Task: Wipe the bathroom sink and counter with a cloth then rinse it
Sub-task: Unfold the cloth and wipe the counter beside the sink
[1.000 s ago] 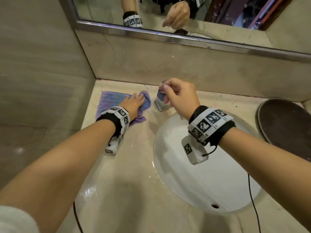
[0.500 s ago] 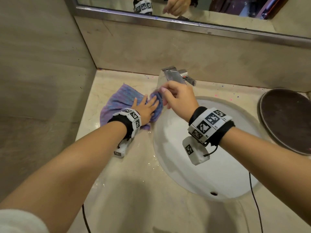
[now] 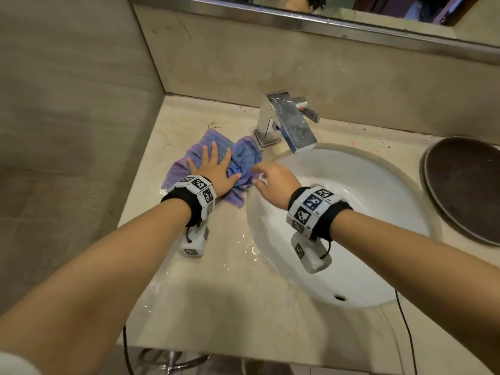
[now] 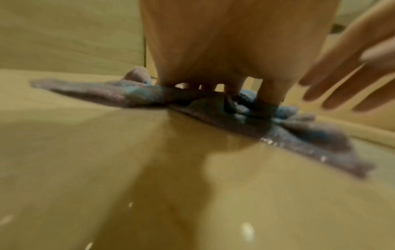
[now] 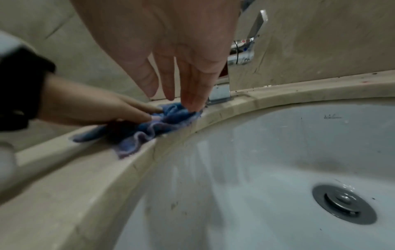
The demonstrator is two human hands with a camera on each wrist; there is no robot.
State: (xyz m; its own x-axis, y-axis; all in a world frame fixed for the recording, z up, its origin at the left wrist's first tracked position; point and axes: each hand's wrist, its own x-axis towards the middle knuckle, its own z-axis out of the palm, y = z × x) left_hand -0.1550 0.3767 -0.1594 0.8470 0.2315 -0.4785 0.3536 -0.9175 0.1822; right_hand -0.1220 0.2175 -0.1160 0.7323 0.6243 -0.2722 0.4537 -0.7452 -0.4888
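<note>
A purple-blue cloth (image 3: pixel 244 158) lies bunched on the beige counter (image 3: pixel 216 288), left of the white sink (image 3: pixel 365 226) and in front of the chrome faucet (image 3: pixel 286 123). My left hand (image 3: pixel 213 169) lies flat on the cloth with fingers spread, pressing it down; in the left wrist view its fingertips (image 4: pixel 271 94) dig into the cloth (image 4: pixel 299 133). My right hand (image 3: pixel 270 178) hovers over the sink's left rim with straight fingers. In the right wrist view its fingertips (image 5: pixel 192 101) reach the cloth's (image 5: pixel 162 125) near edge; I cannot tell whether they touch it.
A dark round tray (image 3: pixel 465 185) sits on the counter right of the sink. Water beads on the counter (image 3: pixel 243 239) beside the sink rim. The drain (image 5: pixel 344 203) lies at the basin's bottom. Walls close the left and back; a mirror frame (image 3: pixel 324 23) runs above.
My right hand has let go of the cloth's corner by the faucet and dropped to the sink rim with fingers straightened. My left hand has slid the cloth nearer me and the sink.
</note>
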